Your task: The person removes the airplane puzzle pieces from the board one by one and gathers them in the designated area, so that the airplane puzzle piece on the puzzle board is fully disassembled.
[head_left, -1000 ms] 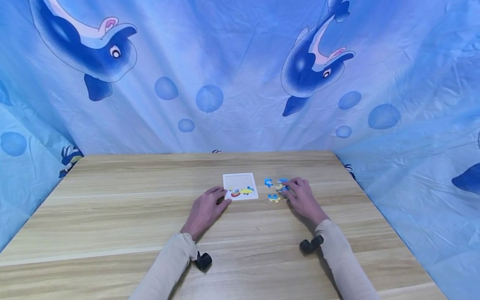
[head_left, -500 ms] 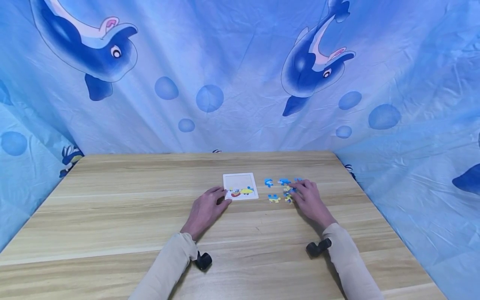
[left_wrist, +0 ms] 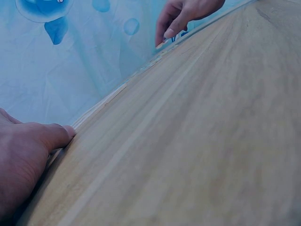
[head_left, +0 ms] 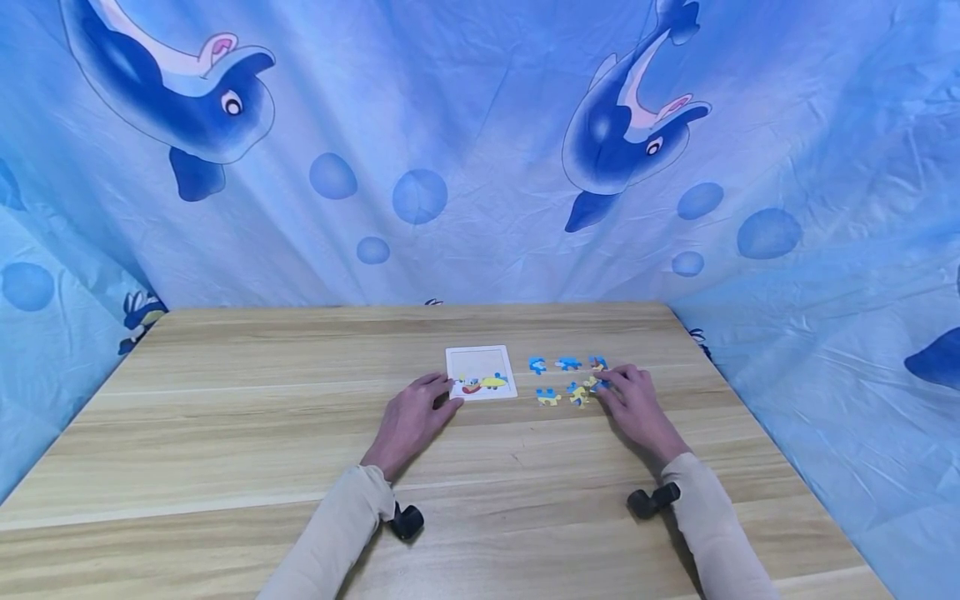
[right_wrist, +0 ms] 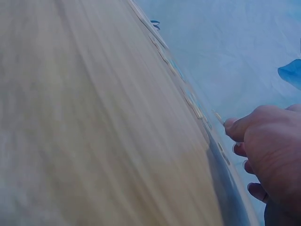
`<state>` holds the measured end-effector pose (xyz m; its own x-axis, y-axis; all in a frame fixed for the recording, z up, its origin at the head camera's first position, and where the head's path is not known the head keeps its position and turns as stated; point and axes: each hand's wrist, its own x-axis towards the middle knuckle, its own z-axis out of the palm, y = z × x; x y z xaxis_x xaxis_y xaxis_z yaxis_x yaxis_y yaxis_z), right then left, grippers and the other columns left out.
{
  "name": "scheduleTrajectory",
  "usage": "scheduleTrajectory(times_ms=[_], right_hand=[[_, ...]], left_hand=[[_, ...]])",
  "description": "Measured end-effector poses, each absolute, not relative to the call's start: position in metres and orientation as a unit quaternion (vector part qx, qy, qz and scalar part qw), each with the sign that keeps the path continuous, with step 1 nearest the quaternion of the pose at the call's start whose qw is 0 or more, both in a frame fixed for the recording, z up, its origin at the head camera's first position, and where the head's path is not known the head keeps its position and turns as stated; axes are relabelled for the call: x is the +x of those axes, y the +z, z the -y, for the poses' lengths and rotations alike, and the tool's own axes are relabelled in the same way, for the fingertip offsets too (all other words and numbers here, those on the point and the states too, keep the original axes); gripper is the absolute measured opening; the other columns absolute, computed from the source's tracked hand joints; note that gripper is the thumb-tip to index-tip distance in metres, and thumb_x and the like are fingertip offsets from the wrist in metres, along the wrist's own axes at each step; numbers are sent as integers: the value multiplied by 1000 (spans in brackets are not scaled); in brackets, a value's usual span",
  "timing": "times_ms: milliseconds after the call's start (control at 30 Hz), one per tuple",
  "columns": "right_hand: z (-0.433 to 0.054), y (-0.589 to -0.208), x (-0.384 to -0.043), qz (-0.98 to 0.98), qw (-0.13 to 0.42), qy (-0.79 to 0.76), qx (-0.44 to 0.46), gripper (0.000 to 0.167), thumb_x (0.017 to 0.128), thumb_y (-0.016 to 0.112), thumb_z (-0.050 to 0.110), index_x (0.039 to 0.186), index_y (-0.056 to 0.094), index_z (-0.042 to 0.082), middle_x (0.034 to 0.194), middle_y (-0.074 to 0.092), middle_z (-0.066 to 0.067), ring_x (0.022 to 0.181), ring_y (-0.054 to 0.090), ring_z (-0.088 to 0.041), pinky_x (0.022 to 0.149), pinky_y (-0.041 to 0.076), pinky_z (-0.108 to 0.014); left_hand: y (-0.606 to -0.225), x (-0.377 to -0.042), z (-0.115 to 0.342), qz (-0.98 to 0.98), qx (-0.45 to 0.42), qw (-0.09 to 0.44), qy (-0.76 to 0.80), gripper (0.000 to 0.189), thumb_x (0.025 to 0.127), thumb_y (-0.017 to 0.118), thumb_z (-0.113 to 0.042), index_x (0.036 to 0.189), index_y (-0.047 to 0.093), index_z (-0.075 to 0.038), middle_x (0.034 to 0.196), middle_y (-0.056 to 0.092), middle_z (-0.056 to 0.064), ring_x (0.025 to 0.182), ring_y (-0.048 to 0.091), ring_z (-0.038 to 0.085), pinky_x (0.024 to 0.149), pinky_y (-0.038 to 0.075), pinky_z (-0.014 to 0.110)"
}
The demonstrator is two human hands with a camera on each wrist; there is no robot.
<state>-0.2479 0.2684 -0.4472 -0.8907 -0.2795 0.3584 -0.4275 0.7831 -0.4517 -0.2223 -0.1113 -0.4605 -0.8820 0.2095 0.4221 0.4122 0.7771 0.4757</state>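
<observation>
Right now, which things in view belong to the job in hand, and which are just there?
Seem part of the job:
tray, partly filled
loose pieces
left hand, touching the tray's edge
right hand, pinching a piece

Seem incidental:
table
printed curtain
wrist cameras

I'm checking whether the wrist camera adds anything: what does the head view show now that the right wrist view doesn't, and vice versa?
Only the head view: the left hand at the edge of the white tray, and the coloured pieces fitted along its near side.

Only the right wrist view: the pinched puzzle piece seen nearly edge-on, apparently raised off the table.

Both: the right hand, loose puzzle pieces, table and blue curtain.
</observation>
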Motion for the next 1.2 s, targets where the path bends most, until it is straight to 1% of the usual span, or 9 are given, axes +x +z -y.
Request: scheduleTrajectory(times_ms=[333, 633, 1200], right_hand=[[-279, -448, -244, 943, 125, 259, 169, 33, 104, 61, 8, 135, 64, -3, 128, 54, -29, 119, 43, -47, 97, 41, -63], [-286, -449, -242, 947, 126, 247, 163, 31, 104, 61, 8, 133, 65, -3, 126, 55, -29, 118, 44, -47, 95, 41, -62], [-291, -454, -241, 946, 128, 245, 170, 28, 103, 60, 5, 130, 67, -3, 125, 55, -30, 112, 45, -44, 89, 41, -58]], left_hand=[[-461, -222, 111, 927, -165, 172, -289, 40, 96, 77, -30, 125, 74, -3, 131, 68, 17, 123, 64, 34, 96, 55, 51], [-460, -222, 111, 926, -165, 174, -293, 37, 96, 77, -28, 124, 75, -3, 130, 69, 18, 122, 64, 35, 95, 56, 51], [-460, -222, 111, 927, -163, 167, -293, 39, 96, 76, -28, 126, 74, -3, 131, 68, 17, 123, 64, 34, 96, 55, 51]])
